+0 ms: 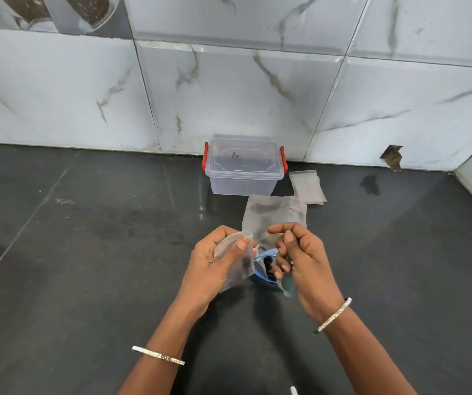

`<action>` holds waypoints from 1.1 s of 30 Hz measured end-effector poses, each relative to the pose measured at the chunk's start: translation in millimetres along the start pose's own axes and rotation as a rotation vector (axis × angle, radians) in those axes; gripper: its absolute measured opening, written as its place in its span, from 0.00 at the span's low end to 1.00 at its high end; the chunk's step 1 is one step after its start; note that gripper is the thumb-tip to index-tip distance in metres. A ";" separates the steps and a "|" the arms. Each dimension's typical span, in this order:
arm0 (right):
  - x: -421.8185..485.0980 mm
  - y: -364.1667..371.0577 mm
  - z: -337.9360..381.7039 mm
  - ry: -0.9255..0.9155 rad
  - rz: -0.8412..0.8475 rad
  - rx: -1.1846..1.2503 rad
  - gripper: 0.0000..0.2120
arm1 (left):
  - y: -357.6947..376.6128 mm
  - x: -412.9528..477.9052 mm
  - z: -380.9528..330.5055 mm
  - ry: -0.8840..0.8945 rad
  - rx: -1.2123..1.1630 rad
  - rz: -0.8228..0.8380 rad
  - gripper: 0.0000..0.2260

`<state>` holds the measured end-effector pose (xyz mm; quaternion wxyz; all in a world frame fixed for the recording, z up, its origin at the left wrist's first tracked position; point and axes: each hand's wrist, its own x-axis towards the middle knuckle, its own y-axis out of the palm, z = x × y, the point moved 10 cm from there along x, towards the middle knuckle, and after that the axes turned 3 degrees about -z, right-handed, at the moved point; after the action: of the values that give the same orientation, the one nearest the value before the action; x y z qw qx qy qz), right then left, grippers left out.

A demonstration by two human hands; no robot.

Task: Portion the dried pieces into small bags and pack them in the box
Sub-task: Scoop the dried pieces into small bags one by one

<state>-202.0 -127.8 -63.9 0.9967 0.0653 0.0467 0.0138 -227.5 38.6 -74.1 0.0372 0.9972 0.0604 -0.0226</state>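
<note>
Dried pieces (pixel 267 266), dark and small, sit in a blue-rimmed container (pixel 260 276) on the black counter (pixel 86 252), low in the gap between the two hands and partly hidden by both.

At far left, a silver bangle (pixel 158 356) circles the left wrist. The left hand (pixel 215 263) is just left of the container. Its thumb and curled fingers pinch a small clear bag (pixel 236 269) near its top edge. The bag hangs down to the container's rim, and a dark patch shows through its film beside the thumb.

Farther back, against the marble-tiled wall (pixel 229 89), stands the clear plastic box (pixel 244 169) with red latches. Its lid is on, and it is well apart from both hands. Between the box and the hands a larger clear bag (pixel 274 213) stands rumpled, with dark matter showing faintly through it. Its lower part is behind the fingers.

The right hand (pixel 303 260) is just right of the container, fingers curled inward around a greenish spoon (pixel 287 286). The pale bowl of the spoon points down below the knuckles and is blurred. Whether anything lies in it cannot be told.

To the right of the box a stack of empty small bags (pixel 307 186) lies flat on the counter. A second bangle (pixel 333 316) is on the right wrist.
</note>
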 end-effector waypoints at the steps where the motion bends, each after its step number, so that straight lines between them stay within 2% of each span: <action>1: 1.9 2.6 -3.6 -0.005 -0.010 -0.081 0.14 | 1.0 -0.5 -1.1 0.015 0.021 -0.005 0.06; 4: 4.9 12.9 -0.1 -0.139 -0.005 -0.390 0.11 | 5.3 -1.3 0.0 0.018 0.058 0.000 0.09; 6: 4.6 19.1 3.2 -0.221 -0.008 -0.492 0.12 | 6.8 -1.4 -0.4 0.020 0.065 0.008 0.11; 10: 2.4 20.7 4.5 -0.255 -0.016 -0.436 0.16 | 7.3 -0.7 3.5 -0.001 0.051 0.026 0.16; 14: 0.3 21.1 5.3 -0.309 -0.005 -0.463 0.08 | 7.4 2.2 10.7 -0.002 0.068 0.048 0.16; 24: 1.0 15.6 6.5 -0.381 -0.132 -0.564 0.10 | 2.0 4.3 25.4 -0.106 0.105 0.158 0.19; 30: 4.3 18.7 -2.1 -0.386 -0.149 -0.628 0.11 | -24.6 6.6 29.7 -0.138 0.221 0.085 0.11; 33: 4.5 26.1 -4.7 -0.373 -0.138 -0.637 0.11 | -40.8 7.7 27.8 -0.112 0.237 -0.006 0.07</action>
<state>-198.5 -101.1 -65.5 0.9570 -0.2501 -0.1378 -0.0515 -226.0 77.7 -105.1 -0.0775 0.9916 0.0580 -0.0852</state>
